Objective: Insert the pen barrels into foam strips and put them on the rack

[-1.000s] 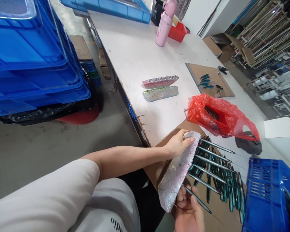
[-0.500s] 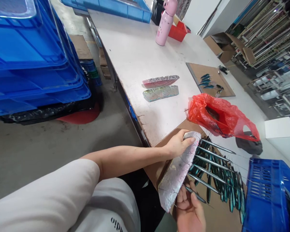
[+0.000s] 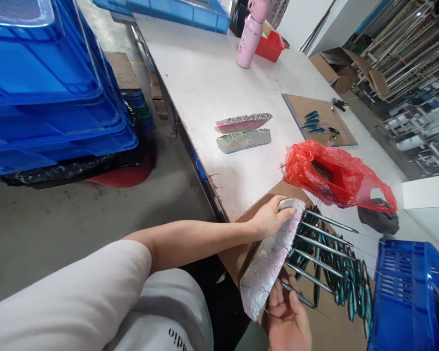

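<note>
My left hand (image 3: 274, 218) grips the upper end of a long foil-covered block (image 3: 265, 263), thumb on its face. Several slender, dark, pointed pieces on thin wires stick out of the block's right edge, like fishing lures in shape. At the block's lower end, my right hand (image 3: 287, 312) is palm up with curled fingers around the base of the lowest spindle-shaped piece (image 3: 300, 296). The fingertips are partly hidden behind the block edge. Beneath and beyond lies a dense row of similar teal-black pieces (image 3: 351, 282) on a brown cardboard sheet (image 3: 325, 326).
A red plastic bag (image 3: 354, 175) sits just beyond the row, and a blue crate (image 3: 398, 302) stands to its right. Farther along the table are two wrapped blocks (image 3: 243, 140), a board with lures (image 3: 336, 117) and a pink bottle (image 3: 249, 41). Stacked blue crates (image 3: 47, 87) rise at left.
</note>
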`<state>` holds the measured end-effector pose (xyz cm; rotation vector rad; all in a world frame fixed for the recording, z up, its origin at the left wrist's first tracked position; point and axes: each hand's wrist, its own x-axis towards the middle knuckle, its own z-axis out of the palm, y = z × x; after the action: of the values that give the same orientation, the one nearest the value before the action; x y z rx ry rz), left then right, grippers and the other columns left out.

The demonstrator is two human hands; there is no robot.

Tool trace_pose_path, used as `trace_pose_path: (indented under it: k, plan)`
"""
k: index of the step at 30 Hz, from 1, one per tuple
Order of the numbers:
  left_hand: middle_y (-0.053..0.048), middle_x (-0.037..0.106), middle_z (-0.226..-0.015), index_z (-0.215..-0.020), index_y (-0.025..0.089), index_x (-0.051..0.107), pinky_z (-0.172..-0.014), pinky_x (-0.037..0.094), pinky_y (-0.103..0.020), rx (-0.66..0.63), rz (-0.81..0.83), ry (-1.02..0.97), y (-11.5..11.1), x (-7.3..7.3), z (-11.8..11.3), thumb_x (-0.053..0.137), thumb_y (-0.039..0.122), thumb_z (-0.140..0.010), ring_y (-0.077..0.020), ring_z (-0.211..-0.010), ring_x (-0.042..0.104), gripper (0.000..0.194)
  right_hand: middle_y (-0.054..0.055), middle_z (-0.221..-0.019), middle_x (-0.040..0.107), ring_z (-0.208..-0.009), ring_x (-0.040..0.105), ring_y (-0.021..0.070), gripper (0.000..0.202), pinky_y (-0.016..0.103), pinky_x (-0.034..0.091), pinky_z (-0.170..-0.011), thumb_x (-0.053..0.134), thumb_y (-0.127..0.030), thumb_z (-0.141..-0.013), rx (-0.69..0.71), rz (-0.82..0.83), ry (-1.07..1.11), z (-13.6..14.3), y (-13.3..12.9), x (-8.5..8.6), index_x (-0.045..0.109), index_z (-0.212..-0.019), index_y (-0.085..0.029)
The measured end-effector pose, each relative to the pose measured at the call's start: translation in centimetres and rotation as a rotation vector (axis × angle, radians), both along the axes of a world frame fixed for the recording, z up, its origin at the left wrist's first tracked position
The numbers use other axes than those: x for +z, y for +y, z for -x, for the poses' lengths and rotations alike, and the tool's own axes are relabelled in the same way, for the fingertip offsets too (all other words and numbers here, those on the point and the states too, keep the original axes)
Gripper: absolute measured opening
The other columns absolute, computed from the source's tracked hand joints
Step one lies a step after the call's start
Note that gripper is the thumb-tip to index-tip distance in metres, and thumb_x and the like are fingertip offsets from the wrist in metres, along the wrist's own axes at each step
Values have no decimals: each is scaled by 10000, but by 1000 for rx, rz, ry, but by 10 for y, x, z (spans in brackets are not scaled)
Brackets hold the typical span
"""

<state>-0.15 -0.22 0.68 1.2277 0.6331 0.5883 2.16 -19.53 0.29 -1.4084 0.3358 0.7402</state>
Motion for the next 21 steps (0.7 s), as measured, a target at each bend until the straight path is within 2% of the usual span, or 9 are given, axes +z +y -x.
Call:
trace_pose_path:
  k: [3, 21]
  plan:
    - [-32, 572, -1061, -1148, 206, 442, -807, 422, -274, 12, 0, 6, 0, 1, 0, 449, 382, -822, -152, -928, 544, 370, 26, -849, 682, -814, 637, 162, 253, 257, 532, -712, 625, -292, -672, 35, 8, -41, 0, -3, -3, 623, -910, -205]
    - [-45, 566, -1082, -1158, 206, 438, -857, 413, -306, 0, -17, 29, 0, 0, 1, 439, 416, -822, -169, -953, 538, 396, 3, -835, 683, -779, 640, 145, 215, 237, 530, -703, 640, -267, -665, -29, 4, -54, 3, 1, 0, 631, -871, -203]
